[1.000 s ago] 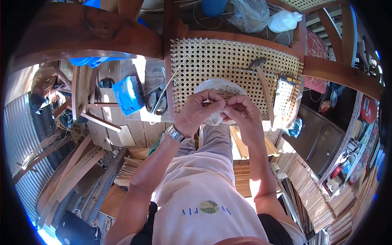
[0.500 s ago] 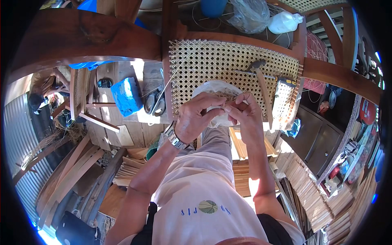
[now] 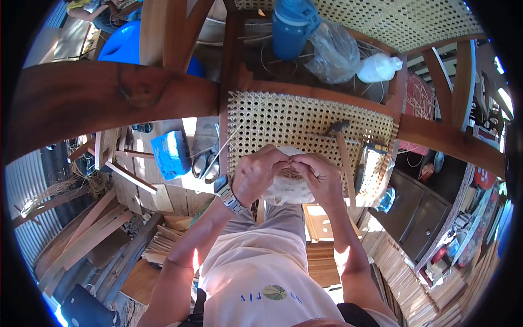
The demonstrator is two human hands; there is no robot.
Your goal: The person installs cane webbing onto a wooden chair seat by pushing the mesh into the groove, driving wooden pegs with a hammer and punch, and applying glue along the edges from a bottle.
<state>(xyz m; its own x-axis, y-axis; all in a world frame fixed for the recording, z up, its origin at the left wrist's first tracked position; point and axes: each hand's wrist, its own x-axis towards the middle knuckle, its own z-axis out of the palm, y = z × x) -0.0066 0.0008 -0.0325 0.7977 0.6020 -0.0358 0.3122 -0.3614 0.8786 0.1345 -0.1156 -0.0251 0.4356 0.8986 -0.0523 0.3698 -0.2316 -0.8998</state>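
The left hand (image 3: 256,173) and right hand (image 3: 322,177) meet, fingers pinched nearly closed; what they grip, if anything, cannot be told. The plastic bag (image 3: 287,194) of brown strands (image 3: 290,173) sits just bodyward, about equally near both.

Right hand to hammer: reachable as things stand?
Likely yes: the hammer lies on the cane seat close beside the right hand, with nothing visible between, though that hand looks busy.

Straw-yellow woven cane panel (image 3: 267,120) with dark-holed lattice, milky-white plastic bag (image 3: 286,192), reddish-brown wooden chair arm (image 3: 92,98), blue plastic jug (image 3: 289,35).
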